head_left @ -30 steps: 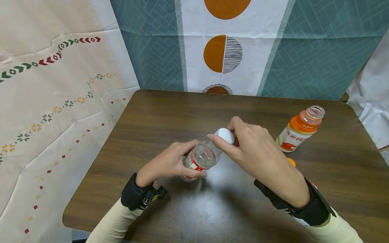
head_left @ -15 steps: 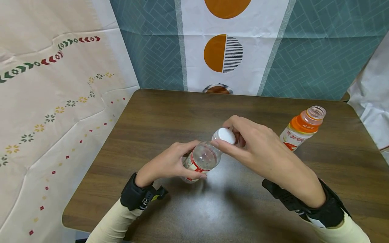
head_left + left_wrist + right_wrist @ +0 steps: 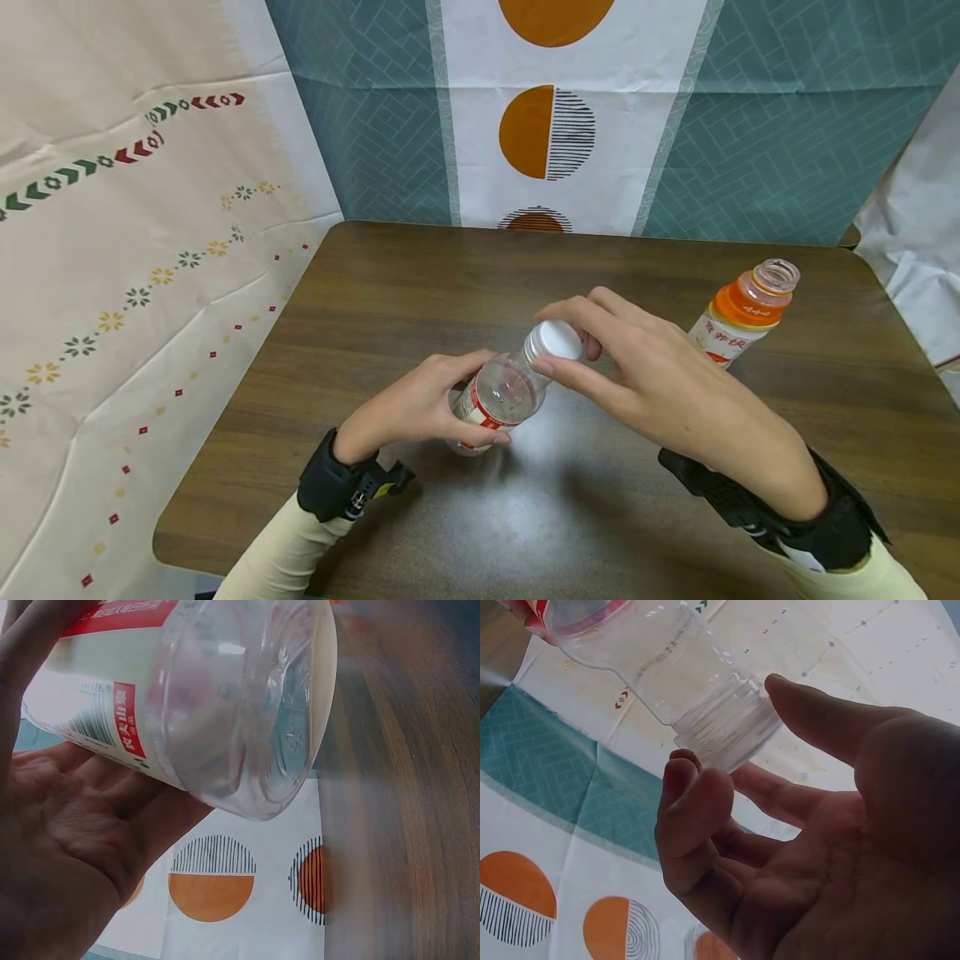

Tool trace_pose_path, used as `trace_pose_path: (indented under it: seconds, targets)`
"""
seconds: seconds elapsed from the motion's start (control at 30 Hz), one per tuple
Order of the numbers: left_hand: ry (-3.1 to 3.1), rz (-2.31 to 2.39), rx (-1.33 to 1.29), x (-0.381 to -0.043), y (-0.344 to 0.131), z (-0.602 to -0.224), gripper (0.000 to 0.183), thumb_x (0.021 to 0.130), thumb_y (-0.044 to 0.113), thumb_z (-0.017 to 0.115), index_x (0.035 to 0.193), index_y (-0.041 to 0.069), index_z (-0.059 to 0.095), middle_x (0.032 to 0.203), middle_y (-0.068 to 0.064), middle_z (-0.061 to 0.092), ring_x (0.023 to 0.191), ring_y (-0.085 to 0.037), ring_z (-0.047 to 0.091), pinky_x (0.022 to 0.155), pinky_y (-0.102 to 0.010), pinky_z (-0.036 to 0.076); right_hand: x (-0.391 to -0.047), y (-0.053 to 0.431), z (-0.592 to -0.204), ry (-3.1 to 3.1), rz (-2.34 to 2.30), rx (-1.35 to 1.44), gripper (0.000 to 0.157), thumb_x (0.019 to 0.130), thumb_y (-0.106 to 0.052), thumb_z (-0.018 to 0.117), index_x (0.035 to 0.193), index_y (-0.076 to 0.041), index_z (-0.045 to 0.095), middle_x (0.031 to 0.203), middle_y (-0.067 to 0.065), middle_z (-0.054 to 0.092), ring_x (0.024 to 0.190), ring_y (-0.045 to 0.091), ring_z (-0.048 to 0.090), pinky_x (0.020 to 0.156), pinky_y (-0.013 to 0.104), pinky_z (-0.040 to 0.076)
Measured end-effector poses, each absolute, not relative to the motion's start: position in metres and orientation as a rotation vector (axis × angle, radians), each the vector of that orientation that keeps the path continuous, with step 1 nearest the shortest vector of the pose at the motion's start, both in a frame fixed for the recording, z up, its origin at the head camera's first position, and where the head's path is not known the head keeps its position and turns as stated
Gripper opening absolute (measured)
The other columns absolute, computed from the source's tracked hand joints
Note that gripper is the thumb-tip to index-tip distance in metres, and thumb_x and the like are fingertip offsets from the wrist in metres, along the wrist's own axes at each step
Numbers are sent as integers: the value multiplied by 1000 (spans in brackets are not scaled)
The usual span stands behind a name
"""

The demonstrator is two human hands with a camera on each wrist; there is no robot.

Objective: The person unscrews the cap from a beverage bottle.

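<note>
A clear plastic bottle [image 3: 510, 390] with a red and white label leans to the upper right in the middle of the table. My left hand [image 3: 438, 400] grips it round the label, thumb on the near side. In the left wrist view, the bottle's base [image 3: 292, 712] is tipped toward the wood. A white screw cap [image 3: 559, 339] sits on the neck. My right hand [image 3: 652, 375] has its thumb and fingers bent round this cap; in the right wrist view the thumb tip meets the ribbed cap [image 3: 731, 724] on one side, fingers on the other.
An open bottle [image 3: 742, 312] with an orange and white label stands on the wooden table [image 3: 420, 283] at the right, partly behind my right hand. Patterned cloths [image 3: 787, 150] hang past the back edge, and a white cloth [image 3: 150, 333] hangs at the left.
My right hand and wrist have turned and shifted rightward around the cap, its fingers loosening a little. An orange cap near the other bottle is now hidden. The left hand stays put.
</note>
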State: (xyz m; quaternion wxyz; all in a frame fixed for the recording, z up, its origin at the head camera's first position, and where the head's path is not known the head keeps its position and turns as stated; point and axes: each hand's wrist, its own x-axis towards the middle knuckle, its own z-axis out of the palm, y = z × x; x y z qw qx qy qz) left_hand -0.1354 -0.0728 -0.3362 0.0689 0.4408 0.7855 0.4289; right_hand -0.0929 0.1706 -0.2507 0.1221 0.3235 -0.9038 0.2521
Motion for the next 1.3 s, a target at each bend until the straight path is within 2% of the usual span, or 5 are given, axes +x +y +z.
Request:
trace_pose_path:
  seconds: [0.23, 0.5, 0.7, 1.03, 1.3]
  targets:
    - [2367, 1229, 1307, -145, -76, -360, 58, 69, 31, 82, 117, 20, 53, 92, 12, 64, 80, -3, 59, 66, -25, 54, -91, 175, -249, -2626, 704, 1042, 34, 89, -28, 66, 121, -18, 58, 91, -9, 50, 72, 3, 46, 55, 23, 45]
    - [2360, 1216, 1298, -145, -77, -364, 57, 69, 32, 82, 117, 21, 52, 93, 11, 64, 79, -3, 59, 66, -25, 55, -87, 175, -242, -2547, 698, 1157, 39, 83, -11, 71, 120, -13, 58, 100, -5, 53, 74, 3, 46, 59, 23, 46]
    - [2370, 1214, 1311, -144, -77, -365, 56, 70, 40, 80, 116, 22, 53, 90, 14, 63, 78, -2, 58, 65, -24, 53, -84, 177, -236, -2518, 740, 1191, 46, 80, 1, 70, 122, -10, 56, 104, -2, 52, 76, 5, 46, 58, 22, 47]
    - [2372, 1209, 1311, -144, -78, -364, 56, 70, 44, 79, 115, 24, 53, 89, 15, 63, 77, -1, 58, 64, -24, 53, -82, 187, -236, -2563, 716, 1119, 51, 82, -6, 70, 129, -19, 54, 109, -7, 50, 75, 0, 47, 58, 21, 48]
    - [2360, 1226, 1309, -144, -78, -364, 57, 70, 43, 79, 116, 23, 52, 93, 14, 64, 82, -2, 59, 68, -25, 54, -81, 213, -244, -2580, 651, 1042, 61, 79, -10, 74, 134, -24, 53, 110, -4, 50, 70, -2, 47, 55, 16, 45]
